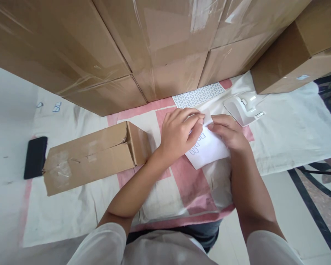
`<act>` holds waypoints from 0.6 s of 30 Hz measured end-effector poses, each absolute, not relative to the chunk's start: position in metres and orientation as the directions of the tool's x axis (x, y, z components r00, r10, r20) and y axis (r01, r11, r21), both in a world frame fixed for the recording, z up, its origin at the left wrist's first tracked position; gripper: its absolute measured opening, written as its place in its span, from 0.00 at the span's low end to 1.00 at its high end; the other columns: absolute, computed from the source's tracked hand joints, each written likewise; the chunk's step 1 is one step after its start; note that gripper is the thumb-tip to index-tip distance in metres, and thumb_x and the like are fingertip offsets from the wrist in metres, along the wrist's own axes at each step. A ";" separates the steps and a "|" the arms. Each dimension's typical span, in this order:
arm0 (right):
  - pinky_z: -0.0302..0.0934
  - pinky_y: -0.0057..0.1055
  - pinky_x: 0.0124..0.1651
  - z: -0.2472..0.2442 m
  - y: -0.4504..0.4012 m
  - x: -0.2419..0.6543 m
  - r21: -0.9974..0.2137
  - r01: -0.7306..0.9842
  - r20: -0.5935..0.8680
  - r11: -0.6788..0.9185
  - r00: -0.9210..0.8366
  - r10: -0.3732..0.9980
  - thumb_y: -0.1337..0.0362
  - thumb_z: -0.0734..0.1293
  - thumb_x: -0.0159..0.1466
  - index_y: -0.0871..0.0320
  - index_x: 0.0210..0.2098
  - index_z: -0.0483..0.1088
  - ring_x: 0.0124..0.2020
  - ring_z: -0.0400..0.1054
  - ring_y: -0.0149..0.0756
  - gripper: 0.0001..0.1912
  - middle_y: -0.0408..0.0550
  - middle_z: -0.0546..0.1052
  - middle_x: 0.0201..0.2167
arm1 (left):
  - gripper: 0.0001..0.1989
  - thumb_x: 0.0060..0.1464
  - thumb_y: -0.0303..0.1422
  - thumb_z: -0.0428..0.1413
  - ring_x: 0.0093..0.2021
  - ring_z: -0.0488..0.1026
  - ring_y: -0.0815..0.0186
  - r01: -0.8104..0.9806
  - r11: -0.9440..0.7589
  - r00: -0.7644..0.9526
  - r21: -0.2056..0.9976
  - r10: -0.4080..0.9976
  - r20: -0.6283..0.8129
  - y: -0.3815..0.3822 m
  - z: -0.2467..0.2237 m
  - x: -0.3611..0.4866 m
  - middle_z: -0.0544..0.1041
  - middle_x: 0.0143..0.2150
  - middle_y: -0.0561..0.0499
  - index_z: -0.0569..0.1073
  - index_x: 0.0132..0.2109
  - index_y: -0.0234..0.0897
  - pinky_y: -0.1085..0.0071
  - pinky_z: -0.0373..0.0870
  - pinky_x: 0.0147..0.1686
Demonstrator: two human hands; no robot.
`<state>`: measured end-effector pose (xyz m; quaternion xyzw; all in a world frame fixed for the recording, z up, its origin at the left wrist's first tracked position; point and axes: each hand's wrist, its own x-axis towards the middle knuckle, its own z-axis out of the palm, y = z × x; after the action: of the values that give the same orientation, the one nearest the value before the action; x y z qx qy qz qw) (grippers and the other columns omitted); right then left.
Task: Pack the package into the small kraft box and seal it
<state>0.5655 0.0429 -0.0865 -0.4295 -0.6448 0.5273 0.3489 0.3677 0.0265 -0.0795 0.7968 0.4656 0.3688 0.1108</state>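
Observation:
A white sheet with small blue-outlined labels [212, 149] is between my hands, its upper edge bent up. My left hand [180, 130] is closed on the upper left part, fingertips pinching near the bent edge. Opposite it, my right hand [227, 130] pinches the sheet's upper right part between thumb and fingers. Another sheet of blue-outlined labels [198, 96] lies flat just beyond my hands. To the right of that sheet stands a white plastic device [244, 108]. A long cardboard box [91, 158] lies left of my left forearm.
Large taped cartons [165, 48] form a wall along the far side. Another carton [287, 62] stands at the upper right. A black phone-like object [35, 157] lies at the far left, beside the long box. A pink and white cloth [193, 187] covers the surface.

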 end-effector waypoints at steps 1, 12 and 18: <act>0.46 0.31 0.28 -0.086 0.043 0.565 -0.981 0.177 0.001 0.076 -0.389 0.921 0.56 0.68 0.63 0.56 0.21 0.61 0.24 0.50 0.30 0.19 0.40 0.58 0.20 | 0.15 0.72 0.39 0.50 0.50 0.77 0.62 0.655 -0.561 0.311 0.507 0.811 0.495 0.027 -0.079 0.367 0.83 0.51 0.49 0.80 0.48 0.41 0.61 0.67 0.51; 0.51 0.29 0.26 -0.091 0.046 0.567 -0.974 0.204 0.012 0.100 -0.395 0.919 0.55 0.66 0.65 0.56 0.21 0.60 0.22 0.52 0.30 0.20 0.40 0.58 0.20 | 0.13 0.72 0.37 0.51 0.44 0.77 0.65 0.412 -0.519 0.004 0.749 0.823 0.568 0.031 -0.079 0.363 0.79 0.41 0.50 0.77 0.40 0.39 0.66 0.72 0.45; 0.69 0.42 0.44 -0.102 0.056 0.562 -0.772 0.567 0.388 0.286 0.063 0.920 0.51 0.70 0.65 0.55 0.42 0.74 0.43 0.69 0.45 0.15 0.50 0.73 0.39 | 0.14 0.71 0.44 0.53 0.44 0.75 0.66 0.256 -0.389 -0.091 0.885 0.901 0.423 0.032 -0.088 0.361 0.76 0.41 0.51 0.74 0.41 0.41 0.68 0.71 0.46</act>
<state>0.5621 0.0557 -0.1017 -0.5657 -0.6569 0.1917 0.4601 0.3611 0.0322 -0.0875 0.6109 0.4735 0.5670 0.2848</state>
